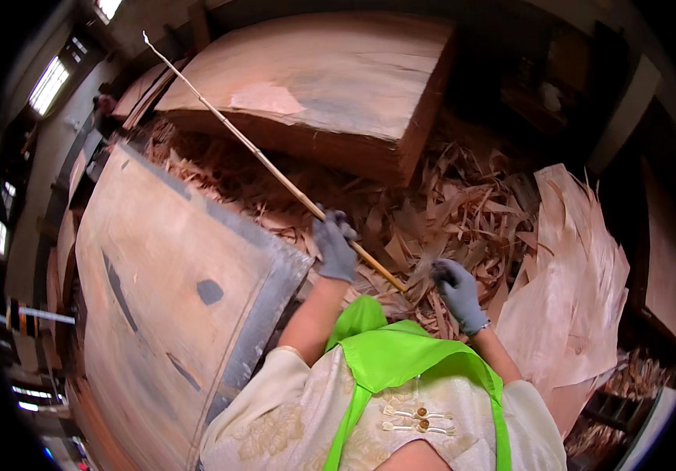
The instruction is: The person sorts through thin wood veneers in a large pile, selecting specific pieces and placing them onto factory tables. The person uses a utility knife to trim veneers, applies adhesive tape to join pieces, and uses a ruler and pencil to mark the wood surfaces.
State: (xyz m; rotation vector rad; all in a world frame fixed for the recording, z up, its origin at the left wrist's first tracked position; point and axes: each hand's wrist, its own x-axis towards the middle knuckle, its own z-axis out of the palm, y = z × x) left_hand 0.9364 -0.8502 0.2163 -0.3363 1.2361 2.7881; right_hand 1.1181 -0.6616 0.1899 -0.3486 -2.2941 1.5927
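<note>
Bamboo-like cane (274, 169) slants from the near middle to the far left, passing above loose veneer scraps (471, 200) and in front of a thick veneer stack (338, 78). The gloved left hand (335, 247) is wrapped around it close to its thicker near end, probably because that leaves most of its length free to reach outward. The gloved right hand (459, 295) hovers just beside that end, apart from it, fingers curled; whether they pinch anything I cannot tell. A grey-edged panel (161, 259) lies left and torn veneer sheets (569, 290) right, apparently leaving the scraps a gap between.
</note>
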